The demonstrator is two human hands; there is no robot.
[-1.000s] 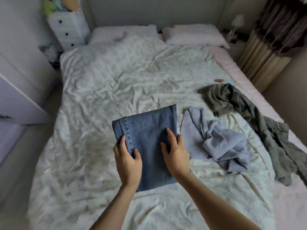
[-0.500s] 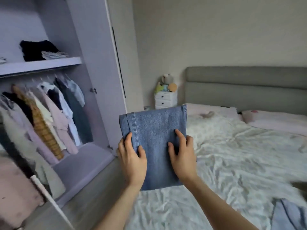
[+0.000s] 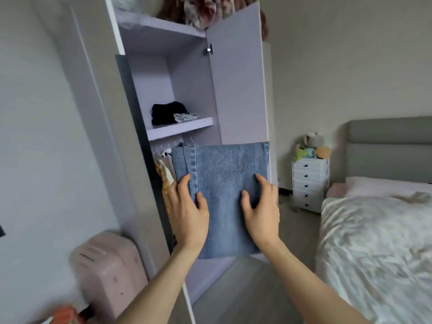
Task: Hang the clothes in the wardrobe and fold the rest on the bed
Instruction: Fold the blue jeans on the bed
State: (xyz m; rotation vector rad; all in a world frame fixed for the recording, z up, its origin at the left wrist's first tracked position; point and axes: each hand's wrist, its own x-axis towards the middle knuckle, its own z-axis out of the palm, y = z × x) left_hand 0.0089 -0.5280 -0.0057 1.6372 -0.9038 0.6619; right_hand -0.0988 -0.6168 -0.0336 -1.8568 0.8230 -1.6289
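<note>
Head view: folded jeans (image 3: 224, 195) hide wardrobe's (image 3: 187, 90) hanging clothes (image 3: 163, 169).

Folded jeans (image 3: 222, 197) carried from bed, now facing open wardrobe (image 3: 187, 94).

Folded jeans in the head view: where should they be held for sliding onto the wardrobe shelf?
Keep hold of the near half of the folded jeans, one hand per side edge: left hand by the stitched seam, right hand opposite. The far edge stays free and level, probably letting the flat stack go in first beside the black clothes on the shelf.
</note>
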